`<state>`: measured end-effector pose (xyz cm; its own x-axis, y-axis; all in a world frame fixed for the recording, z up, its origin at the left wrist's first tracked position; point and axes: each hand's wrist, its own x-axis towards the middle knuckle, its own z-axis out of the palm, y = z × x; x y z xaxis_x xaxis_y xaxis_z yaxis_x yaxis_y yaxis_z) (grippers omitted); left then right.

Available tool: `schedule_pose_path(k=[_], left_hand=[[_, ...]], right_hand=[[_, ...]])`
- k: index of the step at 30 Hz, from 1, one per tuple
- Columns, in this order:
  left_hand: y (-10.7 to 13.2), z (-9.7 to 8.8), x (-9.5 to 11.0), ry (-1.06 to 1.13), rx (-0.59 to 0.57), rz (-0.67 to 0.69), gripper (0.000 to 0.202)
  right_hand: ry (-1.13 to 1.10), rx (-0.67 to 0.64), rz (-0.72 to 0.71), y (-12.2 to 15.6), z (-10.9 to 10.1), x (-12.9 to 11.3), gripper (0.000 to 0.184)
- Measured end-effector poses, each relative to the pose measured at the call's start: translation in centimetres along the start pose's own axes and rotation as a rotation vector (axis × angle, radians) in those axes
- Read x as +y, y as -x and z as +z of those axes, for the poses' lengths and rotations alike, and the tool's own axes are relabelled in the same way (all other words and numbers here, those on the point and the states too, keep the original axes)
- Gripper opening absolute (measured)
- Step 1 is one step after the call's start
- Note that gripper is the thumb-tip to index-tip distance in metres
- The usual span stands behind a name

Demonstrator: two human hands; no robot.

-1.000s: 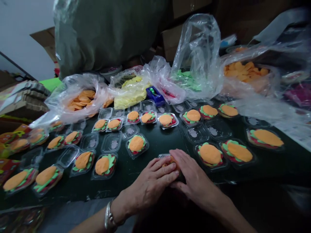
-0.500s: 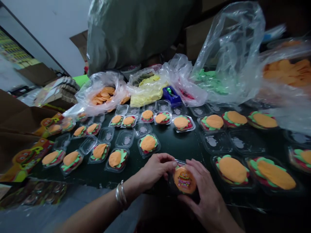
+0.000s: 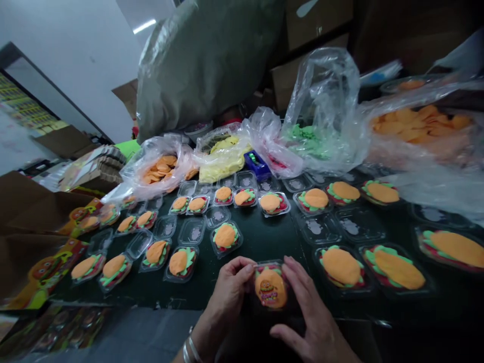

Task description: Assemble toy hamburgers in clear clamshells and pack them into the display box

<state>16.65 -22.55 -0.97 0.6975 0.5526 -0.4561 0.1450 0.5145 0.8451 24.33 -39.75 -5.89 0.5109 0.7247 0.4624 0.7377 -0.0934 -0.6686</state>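
My left hand [image 3: 230, 287] pinches the labelled box [image 3: 271, 288] by its left edge, thumb over curled fingers. My right hand [image 3: 312, 312] is half open, fingertips by the right edge, thumb apart. The box sits between them, at the table's [image 3: 260, 237] near edge; open burgers [image 3: 342, 267] crowd both sides, bags [image 3: 264, 126] behind.

I am no longer covering the burger box [image 3: 271, 287] from above: my left fingers [image 3: 241, 267] are now pinching its upper left edge, and its printed label [image 3: 268, 293] is showing between them and my right fingers [image 3: 298, 276]. Those are spreading wider than half a second ago, the right thumb [image 3: 289, 337] standing away below the box. On my remote view, an open carton [image 3: 34, 206] is now appearing well left of the left fingers, a light strip [image 3: 144, 26] far beyond them.
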Motion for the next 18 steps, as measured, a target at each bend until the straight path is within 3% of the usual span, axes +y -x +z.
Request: schedule_pose_path(k=[3, 6, 11, 15, 18], left_hand=[[1.8, -0.8, 0.2, 0.114, 0.099, -0.009, 0.038], [2.9, -1.4, 0.5, 0.189, 0.175, -0.005, 0.042], [3.6, -1.9, 0.4, 0.29, 0.194, -0.036, 0.042], [4.2, -2.6, -0.4, 0.353, 0.152, -0.058, 0.038], [4.8, -2.9, -1.0, 0.38, 0.149, -0.06, 0.037]], right_hand=[[-0.133, 0.046, 0.244, 1.3, -0.3, -1.3, 0.048], [-0.265, -0.02, 0.394, 0.8, -0.4, -2.9, 0.018], [-0.256, -0.123, 0.541, -1.9, -0.6, -4.3, 0.031], [-0.331, -0.161, 0.492, -2.0, -0.4, -4.8, 0.039], [-0.439, -0.116, 0.492, -1.1, 0.1, -5.3, 0.041]])
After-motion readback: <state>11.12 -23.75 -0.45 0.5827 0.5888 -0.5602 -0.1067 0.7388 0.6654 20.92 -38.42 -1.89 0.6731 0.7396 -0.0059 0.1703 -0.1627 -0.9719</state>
